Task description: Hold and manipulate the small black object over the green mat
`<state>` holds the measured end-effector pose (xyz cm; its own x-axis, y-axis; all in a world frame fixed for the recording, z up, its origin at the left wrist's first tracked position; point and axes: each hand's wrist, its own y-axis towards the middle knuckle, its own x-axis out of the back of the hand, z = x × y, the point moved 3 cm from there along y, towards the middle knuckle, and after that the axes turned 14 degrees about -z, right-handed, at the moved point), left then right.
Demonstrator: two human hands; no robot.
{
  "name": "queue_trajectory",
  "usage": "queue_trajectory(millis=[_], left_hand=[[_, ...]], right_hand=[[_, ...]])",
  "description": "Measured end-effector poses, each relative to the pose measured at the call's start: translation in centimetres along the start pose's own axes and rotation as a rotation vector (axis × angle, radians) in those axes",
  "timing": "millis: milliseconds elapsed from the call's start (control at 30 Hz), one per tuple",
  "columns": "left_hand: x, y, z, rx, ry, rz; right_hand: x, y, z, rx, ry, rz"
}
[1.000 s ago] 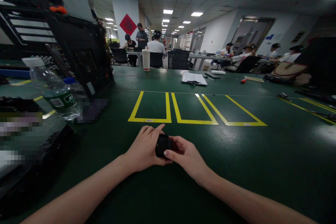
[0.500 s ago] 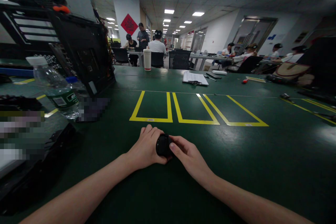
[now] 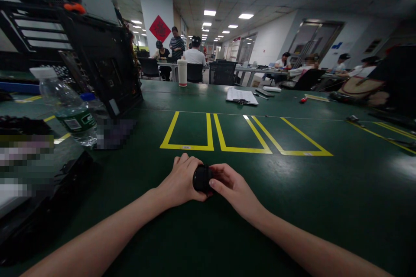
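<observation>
A small round black object (image 3: 201, 178) rests low over the green table (image 3: 325, 190), held between both my hands. My left hand (image 3: 178, 184) wraps its fingers over the left side and top of it. My right hand (image 3: 232, 188) closes on its right side, thumb at the front and fingers curled behind. Just beyond the hands lie three yellow taped boxes (image 3: 227, 136) on the table.
A plastic water bottle (image 3: 66, 108) and a black open computer case (image 3: 100, 65) stand at the left. A clipboard with papers (image 3: 241, 96) and a white cup (image 3: 182, 72) sit farther back. Several people sit at far tables.
My left index finger, stretched out a second ago, has curled down onto the black object. Both hands stay in place on it.
</observation>
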<state>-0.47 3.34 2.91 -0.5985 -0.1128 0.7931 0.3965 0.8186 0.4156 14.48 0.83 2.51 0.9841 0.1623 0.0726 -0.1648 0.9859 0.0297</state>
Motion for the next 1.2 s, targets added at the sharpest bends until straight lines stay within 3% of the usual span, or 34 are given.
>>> queue_trajectory(millis=[300, 533, 700, 1000, 1100, 1200], left_hand=[[0.95, 0.22, -0.97, 0.011, 0.0, 0.048], [0.7, 0.15, -0.82, 0.006, -0.003, 0.039], [0.71, 0.22, -0.83, -0.005, 0.021, 0.047], [0.08, 0.15, -0.28, -0.022, 0.033, -0.021], [0.11, 0.13, -0.4, -0.024, 0.002, 0.03], [0.55, 0.21, -0.7, 0.001, 0.006, 0.05]], right_hand=[[0.15, -0.3, 0.46, 0.117, -0.11, 0.0], [0.23, 0.12, 0.16, 0.003, -0.077, -0.033], [0.05, -0.24, 0.36, 0.069, -0.122, 0.038], [0.26, 0.3, 0.07, 0.023, -0.008, -0.025], [0.21, 0.12, 0.19, -0.001, -0.069, 0.003], [0.11, -0.21, 0.47, 0.063, -0.115, 0.03]])
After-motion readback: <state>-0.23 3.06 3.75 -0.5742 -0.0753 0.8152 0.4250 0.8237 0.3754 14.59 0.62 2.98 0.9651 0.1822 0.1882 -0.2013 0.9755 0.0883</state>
